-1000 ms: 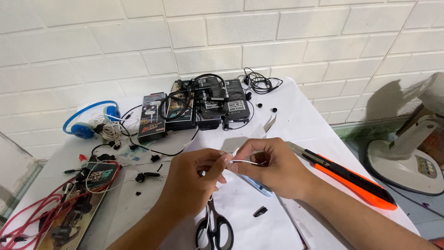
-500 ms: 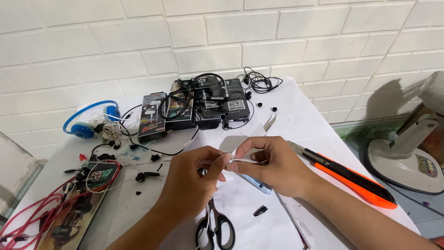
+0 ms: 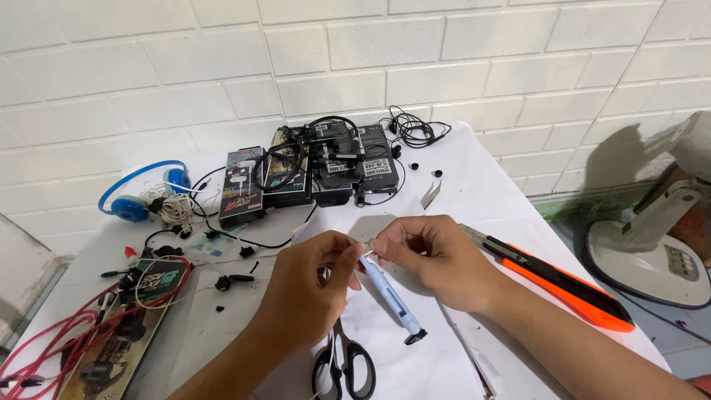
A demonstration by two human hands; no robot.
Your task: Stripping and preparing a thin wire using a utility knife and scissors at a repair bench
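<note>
A thin white wire (image 3: 368, 252), mostly hidden between our fingertips, we pinch with left hand (image 3: 309, 290) and right hand (image 3: 437, 259), above a blue pen (image 3: 391, 296) and black-handled scissors (image 3: 343, 365) partly cut off below.

Thin white wire (image 3: 368, 252), short and taut, pinched between both hands' fingertips above table.

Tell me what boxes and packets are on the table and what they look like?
Row of dark packs: back of the table by the wall, flat black rectangles under black cables.
Green-and-black card pack: front left, beside red cables.
Long brown pack: left edge, under red cables.
</note>
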